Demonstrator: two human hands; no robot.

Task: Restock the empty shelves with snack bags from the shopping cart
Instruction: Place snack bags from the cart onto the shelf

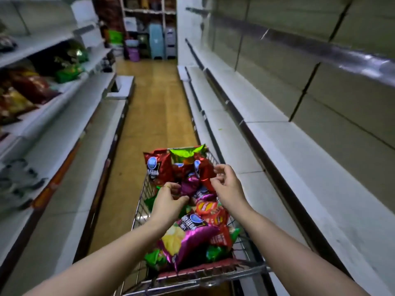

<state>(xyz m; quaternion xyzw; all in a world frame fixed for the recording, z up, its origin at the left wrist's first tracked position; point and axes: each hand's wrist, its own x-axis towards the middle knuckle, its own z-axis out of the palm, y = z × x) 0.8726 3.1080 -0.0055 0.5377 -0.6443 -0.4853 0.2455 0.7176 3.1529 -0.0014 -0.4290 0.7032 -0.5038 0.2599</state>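
Cart point(143, 195) at 6 o'clock: your left hand point(171, 199) and right hand point(227, 185) curl over snack bags point(192, 236); grip cannot be told.

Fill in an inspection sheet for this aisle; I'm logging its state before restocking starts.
surface: right shelves white and bare.
job's things: cart heaped with snack bags, red, purple and green.
clutter: blurred grey items on a low left shelf, too blurred to identify.
grips: left hand and right hand over the bags in the cart, fingers curled; unclear whether either holds one.
cables: nothing seen.
surroundings: left shelves partly stocked with bags; plastic goods at the aisle's far end; tan floor.
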